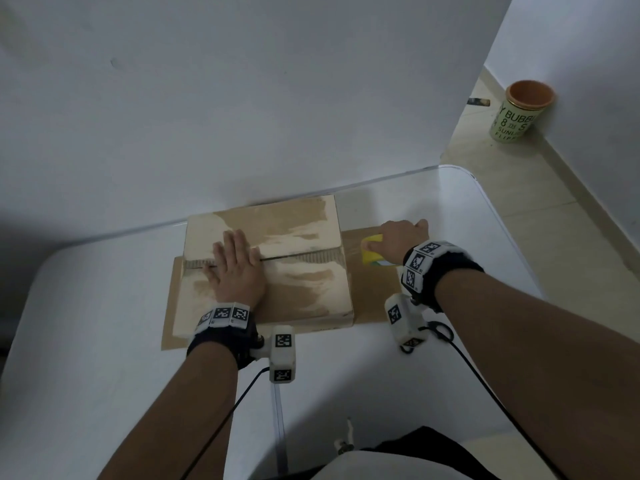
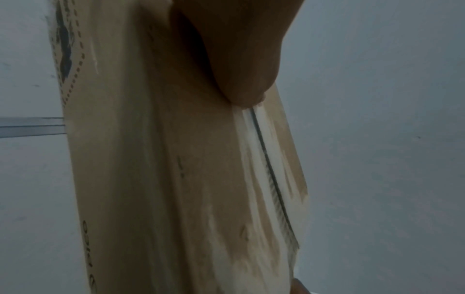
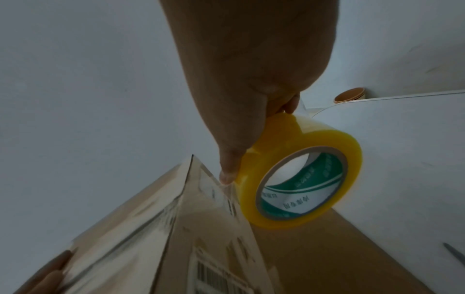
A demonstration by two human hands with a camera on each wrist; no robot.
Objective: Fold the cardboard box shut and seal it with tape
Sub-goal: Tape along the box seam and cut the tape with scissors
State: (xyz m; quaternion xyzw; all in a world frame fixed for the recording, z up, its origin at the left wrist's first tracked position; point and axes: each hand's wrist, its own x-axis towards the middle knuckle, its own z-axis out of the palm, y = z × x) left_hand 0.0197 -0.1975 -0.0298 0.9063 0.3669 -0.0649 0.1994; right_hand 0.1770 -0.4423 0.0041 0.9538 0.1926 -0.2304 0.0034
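Box (image 1: pixel 277 244) on table (image 1: pixel 104 306) by wall; tape roll (image 1: pixel 370 251) right of box.

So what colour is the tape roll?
Yellow tape roll, with a green-and-white printed core; clearest in the right wrist view.

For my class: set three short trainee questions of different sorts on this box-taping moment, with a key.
1. True or false: the left hand lies flat on top of the cardboard box.
2. Which hand holds the yellow tape roll? A) left B) right C) neither
3. Fill in: clear tape runs from the roll to the box's ___ side, as the head view shows it.

Key: 1 true; it lies across the seam between the flaps. 2 B; the right hand grips the roll beside the box, above the flat cardboard sheet. 3 right.
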